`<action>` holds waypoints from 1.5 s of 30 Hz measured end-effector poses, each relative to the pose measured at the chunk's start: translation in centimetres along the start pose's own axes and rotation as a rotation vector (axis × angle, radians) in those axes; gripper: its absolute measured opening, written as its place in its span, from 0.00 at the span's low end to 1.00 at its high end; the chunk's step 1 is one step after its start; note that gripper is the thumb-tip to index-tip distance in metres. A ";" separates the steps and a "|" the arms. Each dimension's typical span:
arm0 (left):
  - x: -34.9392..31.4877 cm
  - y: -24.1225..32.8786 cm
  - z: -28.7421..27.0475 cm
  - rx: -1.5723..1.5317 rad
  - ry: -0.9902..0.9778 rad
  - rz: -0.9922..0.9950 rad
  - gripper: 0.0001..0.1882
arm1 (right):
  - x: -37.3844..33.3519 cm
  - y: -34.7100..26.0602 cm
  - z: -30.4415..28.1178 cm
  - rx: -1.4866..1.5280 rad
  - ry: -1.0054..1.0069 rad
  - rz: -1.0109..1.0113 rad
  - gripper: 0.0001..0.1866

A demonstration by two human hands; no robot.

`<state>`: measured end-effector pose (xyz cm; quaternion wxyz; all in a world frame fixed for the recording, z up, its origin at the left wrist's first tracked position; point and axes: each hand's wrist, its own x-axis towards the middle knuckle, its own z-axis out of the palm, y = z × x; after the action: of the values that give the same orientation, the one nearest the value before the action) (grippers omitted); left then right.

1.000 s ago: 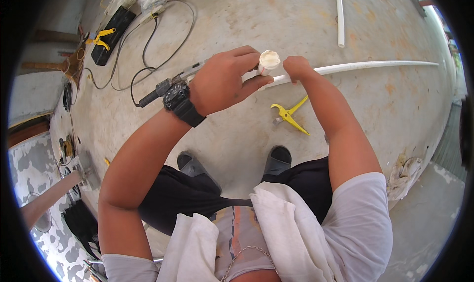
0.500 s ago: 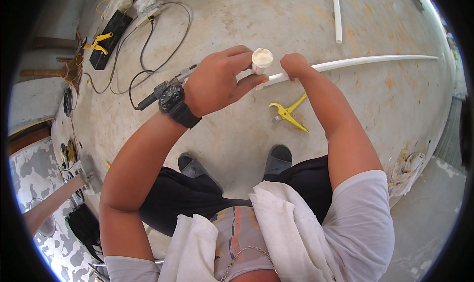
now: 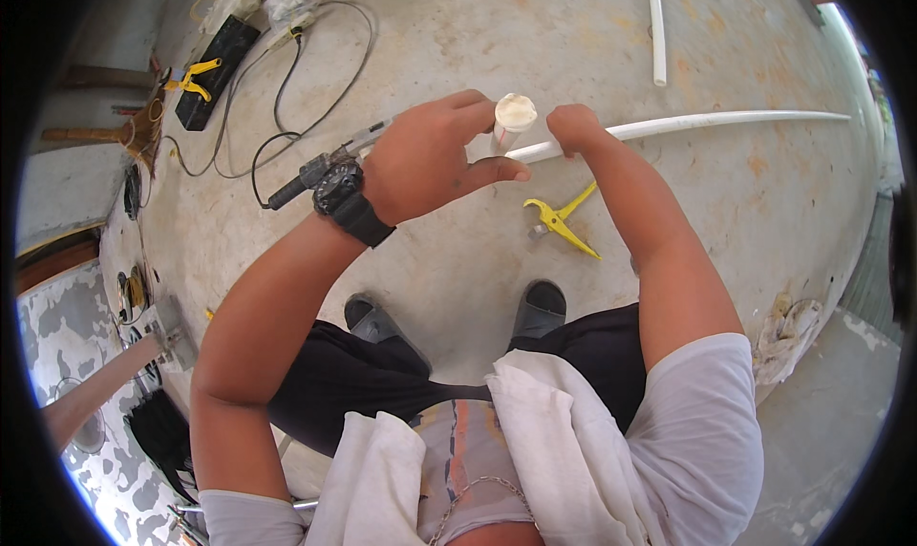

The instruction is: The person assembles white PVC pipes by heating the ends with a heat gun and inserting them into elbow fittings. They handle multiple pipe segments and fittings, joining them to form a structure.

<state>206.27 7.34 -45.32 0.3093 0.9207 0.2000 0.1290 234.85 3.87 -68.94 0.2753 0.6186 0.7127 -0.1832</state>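
Stained concrete floor below. Left hand half-open, thumb clear, index beside white tube between hands; hold unclear. Right hand curled; cannot tell if gripping white pipe. Yellow tool nearer body.

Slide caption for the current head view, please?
Left hand at a white cylinder, right hand on a long white pipe, yellow pipe cutter on the concrete floor.
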 end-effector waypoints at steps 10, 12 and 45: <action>-0.4 0.5 -0.3 -0.019 0.176 0.108 0.30 | 0.2 0.2 0.4 0.006 0.008 -0.016 0.21; -0.5 0.8 -0.4 -0.010 0.186 0.103 0.29 | 0.1 0.0 -0.1 0.012 -0.013 -0.012 0.21; 0.3 1.2 0.3 0.033 0.160 -0.013 0.12 | -0.8 0.0 -0.2 0.178 0.121 0.074 0.21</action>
<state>207.03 6.47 -44.83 0.2779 0.9112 0.2320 0.1967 234.93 3.33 -68.30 0.1824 0.6765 0.6855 -0.1980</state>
